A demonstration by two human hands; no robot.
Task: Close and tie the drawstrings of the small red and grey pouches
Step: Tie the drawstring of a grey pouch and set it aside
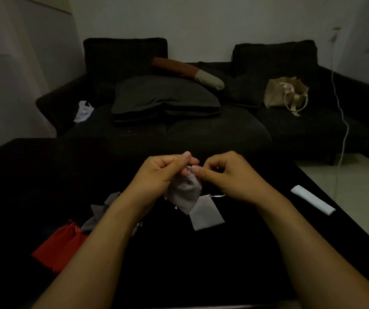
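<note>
Nearest the person, below the left forearm, soft red fabric pouches (56,248) lie on the black table (223,264), with a flat grey pouch (206,216) just under the hands. The left hand (159,172) pinches the gathered neck of a small grey cloth pouch (184,192); the right hand (230,175), fingers curled, seems to work its string. Tying looks under way; next, pull the knot snug.
</note>
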